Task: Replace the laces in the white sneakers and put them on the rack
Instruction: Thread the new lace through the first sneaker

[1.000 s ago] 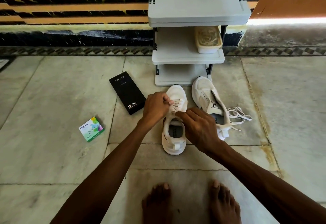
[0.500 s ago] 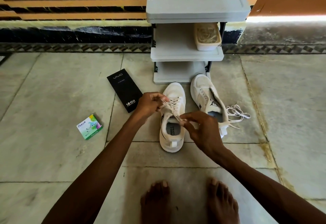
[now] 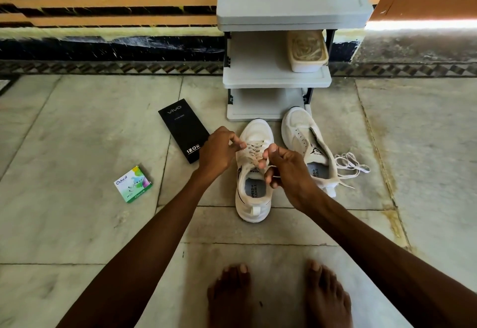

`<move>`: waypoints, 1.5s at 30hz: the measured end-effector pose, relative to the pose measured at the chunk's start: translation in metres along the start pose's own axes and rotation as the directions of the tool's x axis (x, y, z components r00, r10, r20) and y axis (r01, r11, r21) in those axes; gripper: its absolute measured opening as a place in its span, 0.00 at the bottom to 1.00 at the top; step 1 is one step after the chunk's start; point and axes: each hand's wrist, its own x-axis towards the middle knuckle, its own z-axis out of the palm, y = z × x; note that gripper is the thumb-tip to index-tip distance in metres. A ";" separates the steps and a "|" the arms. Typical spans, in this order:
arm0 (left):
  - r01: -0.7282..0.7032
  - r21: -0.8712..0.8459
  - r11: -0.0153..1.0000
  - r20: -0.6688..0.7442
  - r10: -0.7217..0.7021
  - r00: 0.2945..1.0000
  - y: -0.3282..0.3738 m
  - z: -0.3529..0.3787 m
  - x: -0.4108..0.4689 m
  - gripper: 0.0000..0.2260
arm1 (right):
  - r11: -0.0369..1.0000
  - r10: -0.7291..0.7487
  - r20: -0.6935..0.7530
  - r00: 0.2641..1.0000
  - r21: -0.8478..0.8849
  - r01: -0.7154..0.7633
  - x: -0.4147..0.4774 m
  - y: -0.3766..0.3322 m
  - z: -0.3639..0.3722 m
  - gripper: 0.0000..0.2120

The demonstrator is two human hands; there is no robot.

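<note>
Two white sneakers stand on the floor before the grey rack (image 3: 276, 79). The left sneaker (image 3: 254, 198) is laced with a beige lace (image 3: 251, 150). My left hand (image 3: 219, 150) sits at the shoe's left side, fingers curled and pinching the lace at an eyelet. My right hand (image 3: 286, 170) is over the tongue, gripping a lace end between thumb and fingers. The right sneaker (image 3: 300, 134) has bare eyelets and an open tongue. A loose white lace (image 3: 351, 163) lies on the floor to its right.
A black phone box (image 3: 180, 126) lies left of the shoes, and a small green and white box (image 3: 133, 184) farther left. A tub of laces (image 3: 307, 51) sits on the rack's middle shelf. My bare feet (image 3: 278, 296) are below. A striped wall runs behind.
My right hand has moved up from the shoe's opening to the tongue with the lace end. My left hand has shifted slightly left on the lacing.
</note>
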 end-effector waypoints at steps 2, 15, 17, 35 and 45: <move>-0.039 0.069 0.997 -0.065 0.043 0.997 0.002 0.002 -0.001 0.06 | 0.999 -0.011 -0.004 1.000 -0.044 0.011 -0.005 0.005 0.002 0.16; 0.078 0.371 0.925 -0.171 -0.015 0.985 0.014 0.027 -0.008 0.15 | 0.963 -0.150 -0.113 0.982 -0.242 0.120 -0.019 0.029 0.012 0.19; 0.093 0.385 0.918 -0.185 -0.022 0.982 0.012 0.029 -0.009 0.15 | 0.955 -0.168 -0.127 0.978 -0.268 0.130 -0.018 0.031 0.013 0.19; 0.194 0.240 0.951 -0.110 -0.172 0.979 0.012 0.032 -0.004 0.15 | 0.906 -0.160 -0.180 0.971 -0.416 0.072 -0.016 0.040 0.013 0.19; 0.138 0.236 0.962 -0.106 -0.115 0.988 0.010 0.023 -0.011 0.14 | 0.913 -0.117 -0.073 0.990 -0.401 0.078 -0.015 0.023 0.005 0.19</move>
